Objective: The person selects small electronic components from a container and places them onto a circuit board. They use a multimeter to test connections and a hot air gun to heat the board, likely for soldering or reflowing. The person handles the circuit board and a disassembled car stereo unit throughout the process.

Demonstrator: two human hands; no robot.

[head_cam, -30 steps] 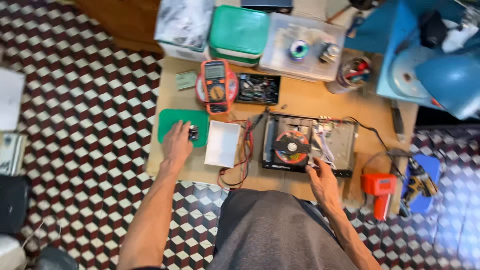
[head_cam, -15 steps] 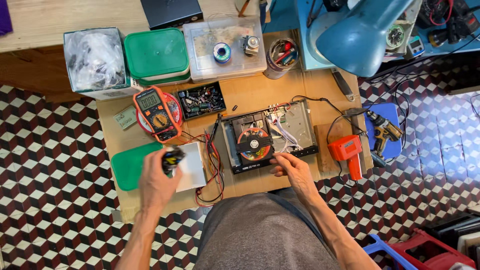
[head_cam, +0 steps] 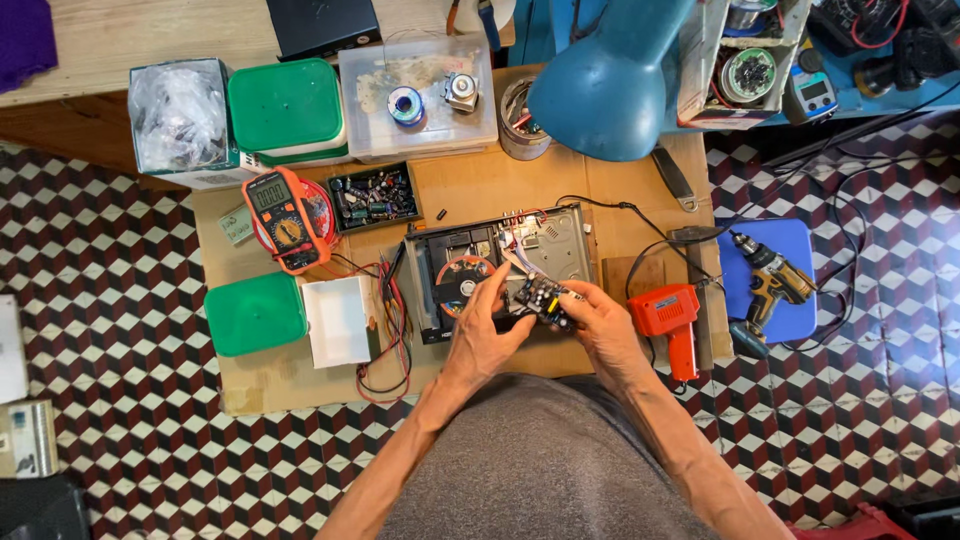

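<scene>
Hands pinch a small black circuit board between them: left hand at eight o'clock, right hand at four, long axis running ten-to-four.

Left of hands: red wires and white box crowd the surface.
Right: orange tool blocks.
Far: open player.

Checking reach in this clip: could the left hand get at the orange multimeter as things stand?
Probably yes. The multimeter lies in the open on the board, up-left of the left hand, nothing over it. But that hand is busy on the small circuit board.
</scene>
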